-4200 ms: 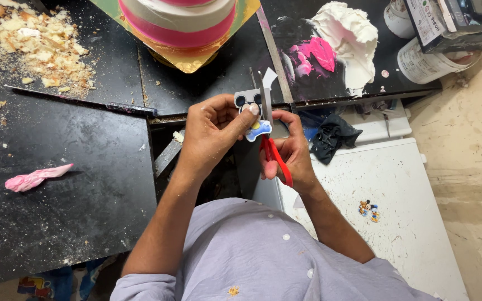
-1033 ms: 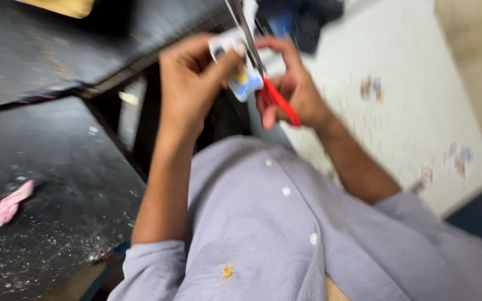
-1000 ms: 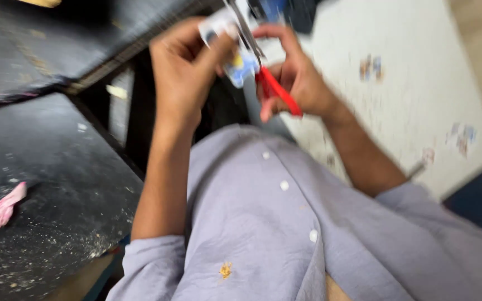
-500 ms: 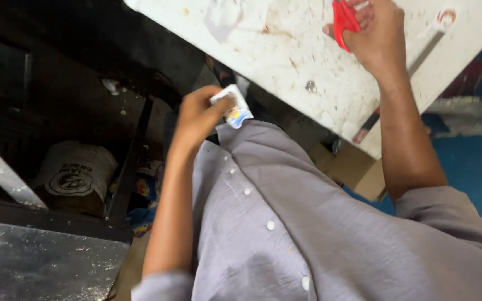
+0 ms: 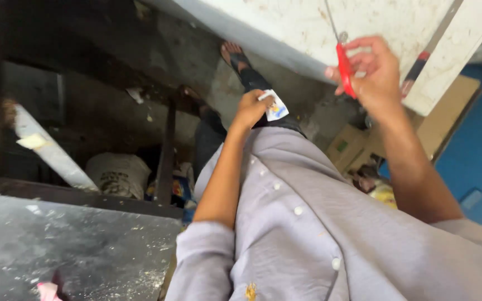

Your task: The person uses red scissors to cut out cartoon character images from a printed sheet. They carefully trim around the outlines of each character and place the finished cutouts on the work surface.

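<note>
Left hand (image 5: 249,108) is low over the lap, fingers pinched on a small printed paper cutout (image 5: 275,108) (white with blue and yellow, held by its edge, sticking out to the right of the fist). Right hand (image 5: 372,69) is raised in front of the white tabletop (image 5: 285,28), fingers closed around the red handles of a pair of scissors (image 5: 342,61); the thin blades point up and slightly left over the white surface, and whether they are open or closed is too hard to tell. The two hands are well apart. Below them is the grey button shirt (image 5: 319,223). A sandalled foot (image 5: 235,56) shows on the floor past the left hand. Dark speckled table (image 5: 68,245) sits bottom left, with a pink scrap (image 5: 47,291) at its lower edge (partly cut off). Cardboard box (image 5: 344,147) sits under the white top.
</note>
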